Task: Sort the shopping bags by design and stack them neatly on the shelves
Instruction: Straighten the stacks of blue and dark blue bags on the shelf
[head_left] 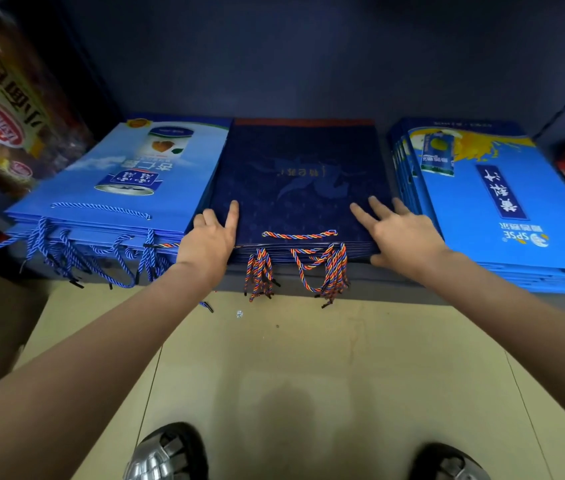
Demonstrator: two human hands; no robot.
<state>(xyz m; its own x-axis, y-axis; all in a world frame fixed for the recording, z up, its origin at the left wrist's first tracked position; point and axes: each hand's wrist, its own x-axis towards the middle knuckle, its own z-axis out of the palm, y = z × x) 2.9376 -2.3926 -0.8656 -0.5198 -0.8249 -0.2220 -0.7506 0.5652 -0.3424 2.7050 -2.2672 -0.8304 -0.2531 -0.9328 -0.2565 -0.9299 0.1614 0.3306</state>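
- Head view: three flat stacks of paper shopping bags lie side by side on a low dark shelf (pixel 395 289).
- The middle stack of dark navy bags (pixel 295 174), with red, orange and blue twisted cord handles (pixel 322 271) hanging over the shelf edge, sits between a light blue stack printed with a can (pixel 118 188) and a bright blue stack with a yellow sun design (pixel 495 202).
- The left hand (pixel 210 237) rests on the navy stack's near left corner, index finger straight, holding nothing.
- The right hand (pixel 402 233) lies on the near right corner, fingers spread wide and straight, thumb at the front edge.
- Below are a pale tiled floor (pixel 308 368) and two dark shoes (pixel 170 455).
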